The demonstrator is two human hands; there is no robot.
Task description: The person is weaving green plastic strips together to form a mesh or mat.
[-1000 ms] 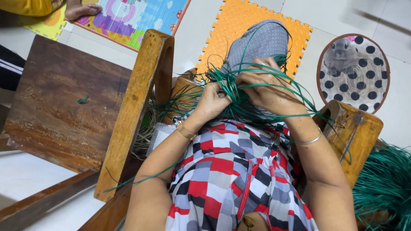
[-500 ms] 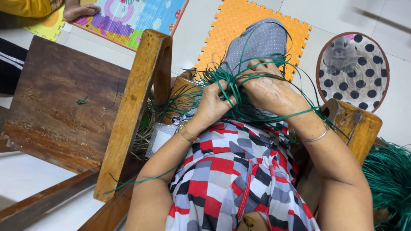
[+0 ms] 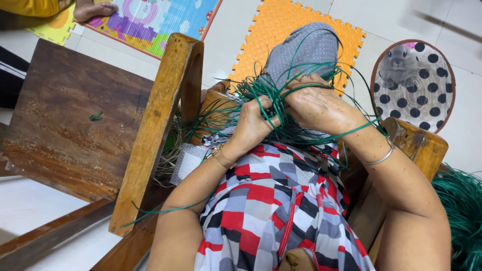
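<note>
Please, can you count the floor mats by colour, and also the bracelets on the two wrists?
Orange foam mat: 1
Multicoloured play mat: 1
Round polka-dot mat: 1
Bracelet at the left hand, gold: 1
Bracelet at the right hand, silver: 1
Total: 5 things, 3 mats and 2 bracelets.

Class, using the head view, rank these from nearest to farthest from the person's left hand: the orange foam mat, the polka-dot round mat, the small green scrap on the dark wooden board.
From the left hand:
1. Orange foam mat, just beyond, up the picture.
2. Small green scrap, off to its left on the dark wooden board.
3. Polka-dot round mat, far right, past the right hand.
</note>
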